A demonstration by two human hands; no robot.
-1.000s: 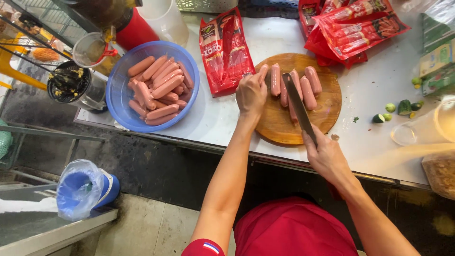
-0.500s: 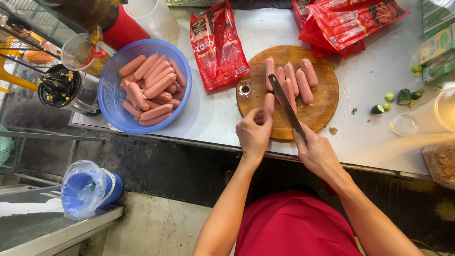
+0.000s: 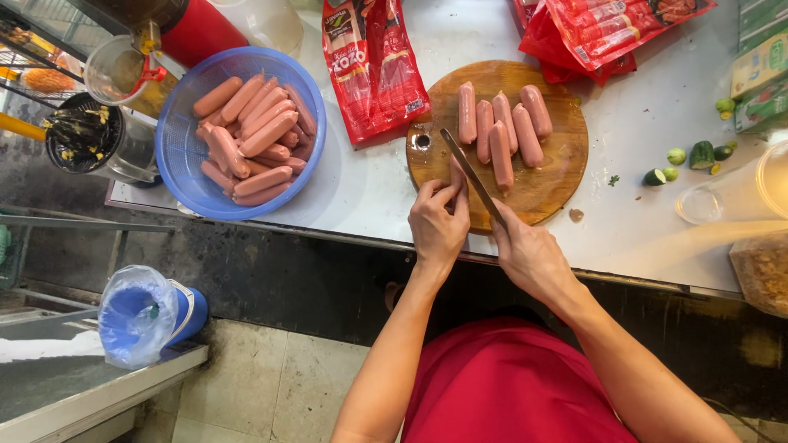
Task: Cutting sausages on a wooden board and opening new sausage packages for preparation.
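Observation:
My right hand [image 3: 532, 256] grips the handle of a long knife [image 3: 469, 171] whose blade slants over the near left part of a round wooden cutting board [image 3: 558, 176]. My left hand [image 3: 437, 220] sits beside it at the board's near edge, thumb and fingertips pinched on the blade. Several peeled pink sausages [image 3: 502, 131] lie side by side on the board, just right of the blade tip. A blue plastic basket [image 3: 185, 176] to the left holds several more sausages [image 3: 250, 139].
Red sausage packets lie behind the board [image 3: 373, 66] and at the back right [image 3: 607, 29]. Cut limes [image 3: 685, 156] and clear plastic tubs [image 3: 726, 197] sit at the right. A red jug [image 3: 193, 33], a cup and a dark pot [image 3: 82, 135] stand left. A bagged blue bin [image 3: 144, 316] sits on the floor.
My left hand drew back from the sausages on the board to the near edge and closed on the blade. The knife swung off the sausages toward the board's near left.

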